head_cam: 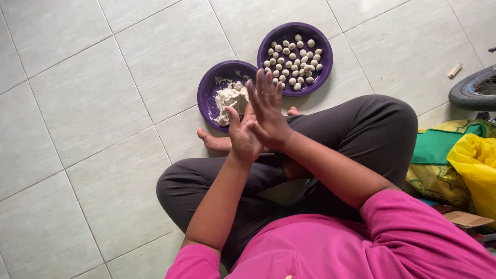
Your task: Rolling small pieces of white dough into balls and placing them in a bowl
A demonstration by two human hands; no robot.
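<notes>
My left hand and my right hand are pressed palm to palm above my crossed legs, the right lying across the left with its fingers stretched out. Whatever lies between the palms is hidden. Just beyond the hands, a purple plate on the tiled floor holds a rough lump of pale dough. Touching it on the right, a second purple plate holds several small dough balls.
I sit cross-legged in dark grey trousers, one bare foot beside the dough plate. A black tyre, yellow and green cloth and a cardboard piece crowd the right edge. A small wooden stick lies on the tiles.
</notes>
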